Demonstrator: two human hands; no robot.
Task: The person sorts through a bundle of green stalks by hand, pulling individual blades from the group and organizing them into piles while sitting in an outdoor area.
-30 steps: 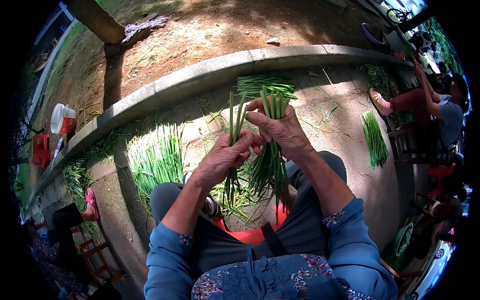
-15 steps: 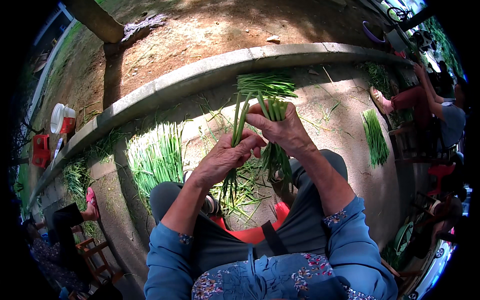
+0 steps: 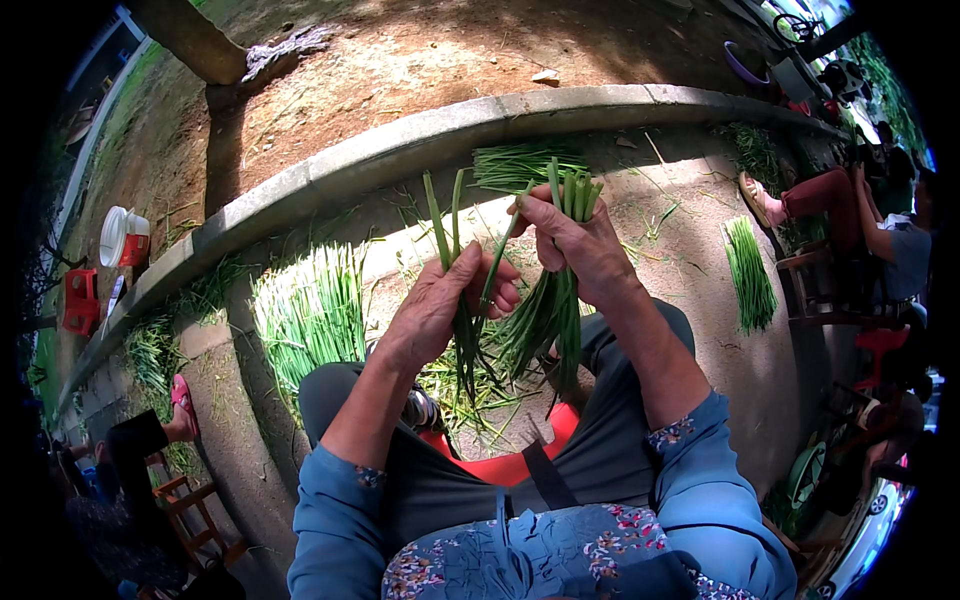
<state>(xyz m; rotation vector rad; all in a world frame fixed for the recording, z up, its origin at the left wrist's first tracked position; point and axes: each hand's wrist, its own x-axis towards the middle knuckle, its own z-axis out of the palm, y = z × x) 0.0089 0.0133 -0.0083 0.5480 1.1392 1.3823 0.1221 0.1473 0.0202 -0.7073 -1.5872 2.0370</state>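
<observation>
My right hand (image 3: 575, 245) grips a bunch of long green chive stalks (image 3: 560, 310), cut ends up and leaves hanging down over my knees. My left hand (image 3: 440, 305) holds two or three separate green stalks (image 3: 445, 215) that stick up above the fingers, just left of the bunch. Both hands are close together over my lap, and my blue sleeves come in from the lower edge. Loose green trimmings (image 3: 470, 385) lie on the ground between my knees.
A laid-out pile of green stalks (image 3: 310, 310) lies on the concrete to my left, another bundle (image 3: 525, 160) by the curb (image 3: 400, 150) ahead, one more (image 3: 748, 275) at right. A seated person (image 3: 870, 230) is at right, another person's foot (image 3: 182, 405) at left. A white bucket (image 3: 122, 236) stands beyond the curb.
My left hand has drawn a few stalks away from the bunch and moved slightly left and down. The right hand keeps its hold on the bunch.
</observation>
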